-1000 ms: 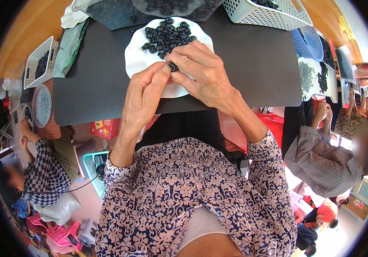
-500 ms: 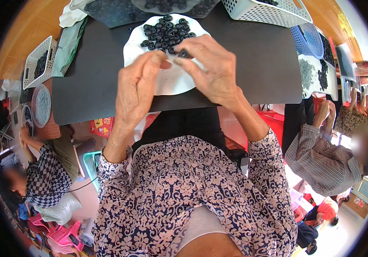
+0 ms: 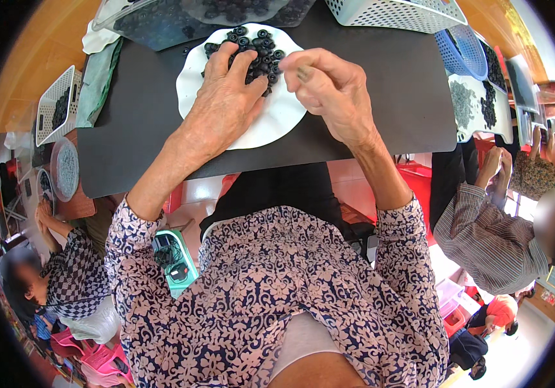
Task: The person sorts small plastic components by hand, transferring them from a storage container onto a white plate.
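Note:
A white plate with a wavy rim [image 3: 271, 128] lies on the dark table, holding a pile of small black round parts [image 3: 264, 48], several with a hole in the middle. Over the left part of that pile is my left hand [image 3: 219, 107], its fingers spread and the tips down among the parts. My right hand [image 3: 335, 97] is raised by the plate's right edge, fingers curled and thumb pressed in a pinch. Whatever may be between those fingertips is hidden.
A clear bin [image 3: 155, 32] of black parts stands behind the plate, with a white perforated basket [image 3: 394, 19] to its right. A green-edged cloth [image 3: 98, 84] lies at the table's left. People sit on both sides, beside a blue basket [image 3: 461, 55] and a white basket [image 3: 58, 113].
My hands have separated. The left has gone forward and opened over the pile; the right has shifted right with its fingers closed. The dark part seen in the right fingers is out of sight.

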Motion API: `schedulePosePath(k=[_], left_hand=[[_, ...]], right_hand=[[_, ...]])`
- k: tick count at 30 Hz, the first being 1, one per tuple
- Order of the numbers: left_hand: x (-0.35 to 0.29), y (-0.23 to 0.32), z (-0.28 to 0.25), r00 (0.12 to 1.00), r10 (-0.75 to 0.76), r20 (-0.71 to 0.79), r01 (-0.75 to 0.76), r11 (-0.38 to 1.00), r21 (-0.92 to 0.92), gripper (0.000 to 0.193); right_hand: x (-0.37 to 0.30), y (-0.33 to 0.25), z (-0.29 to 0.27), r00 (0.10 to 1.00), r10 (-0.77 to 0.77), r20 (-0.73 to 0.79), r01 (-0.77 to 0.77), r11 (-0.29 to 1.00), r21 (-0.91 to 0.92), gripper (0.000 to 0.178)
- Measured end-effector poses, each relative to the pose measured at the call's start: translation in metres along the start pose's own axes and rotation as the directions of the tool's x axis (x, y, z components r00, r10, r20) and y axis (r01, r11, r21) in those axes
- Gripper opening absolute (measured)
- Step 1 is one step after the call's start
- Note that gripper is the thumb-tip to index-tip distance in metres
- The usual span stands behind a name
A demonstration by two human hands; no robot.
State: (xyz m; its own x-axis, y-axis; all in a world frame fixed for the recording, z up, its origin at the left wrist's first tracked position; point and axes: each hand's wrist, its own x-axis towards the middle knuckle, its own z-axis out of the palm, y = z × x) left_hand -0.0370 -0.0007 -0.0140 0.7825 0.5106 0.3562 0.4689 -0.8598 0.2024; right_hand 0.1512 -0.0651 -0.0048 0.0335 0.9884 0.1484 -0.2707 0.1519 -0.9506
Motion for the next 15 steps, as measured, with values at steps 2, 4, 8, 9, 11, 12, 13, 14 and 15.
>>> schedulePosePath(k=[2, 4, 8, 9, 11, 12, 13, 14, 15], left_hand=[[-0.001, 0.001, 0.0, 1.0, -0.004, 0.019, 0.004, 1.0, -0.017, 0.028], [-0.002, 0.002, 0.001, 0.999, -0.027, -0.035, 0.026, 0.999, -0.026, 0.027], [-0.008, 0.008, -0.012, 0.991, -0.104, -0.089, 0.089, 0.983, -0.159, 0.024], [-0.011, 0.01, -0.016, 0.976, -0.198, -0.089, 0.163, 0.939, -0.304, 0.023], [-0.018, 0.014, -0.021, 0.953, -0.292, -0.076, 0.231, 0.868, -0.44, 0.022], [-0.021, 0.016, -0.02, 0.908, -0.416, 0.045, 0.327, 0.637, -0.698, 0.021], [-0.023, 0.019, -0.02, 0.85, -0.487, 0.2, 0.389, 0.324, -0.863, 0.019], [-0.024, 0.022, -0.02, 0.85, -0.486, 0.201, 0.389, 0.323, -0.863, 0.019], [-0.026, 0.026, -0.021, 0.817, -0.506, 0.278, 0.412, 0.175, -0.894, 0.019]], right_hand=[[-0.002, 0.001, 0.003, 1.0, -0.027, -0.002, 0.026, 0.994, -0.102, 0.016], [-0.003, 0.002, 0.007, 0.997, -0.077, -0.027, 0.064, 0.943, -0.326, 0.014], [-0.006, 0.007, 0.002, 0.982, -0.18, 0.054, 0.183, 0.851, -0.492, 0.021], [-0.008, 0.003, 0.006, 0.971, -0.217, 0.098, 0.235, 0.806, -0.543, 0.026], [-0.01, -0.002, 0.012, 0.947, -0.272, 0.172, 0.319, 0.716, -0.621, 0.038], [-0.012, 0.0, 0.015, 0.947, -0.272, 0.172, 0.318, 0.716, -0.621, 0.038], [-0.013, 0.003, 0.019, 0.927, -0.328, 0.18, 0.362, 0.666, -0.652, 0.038], [-0.014, 0.005, 0.022, 0.904, -0.382, 0.19, 0.402, 0.612, -0.681, 0.038], [-0.017, 0.005, 0.025, 0.893, -0.402, 0.2, 0.417, 0.578, -0.701, 0.04]])
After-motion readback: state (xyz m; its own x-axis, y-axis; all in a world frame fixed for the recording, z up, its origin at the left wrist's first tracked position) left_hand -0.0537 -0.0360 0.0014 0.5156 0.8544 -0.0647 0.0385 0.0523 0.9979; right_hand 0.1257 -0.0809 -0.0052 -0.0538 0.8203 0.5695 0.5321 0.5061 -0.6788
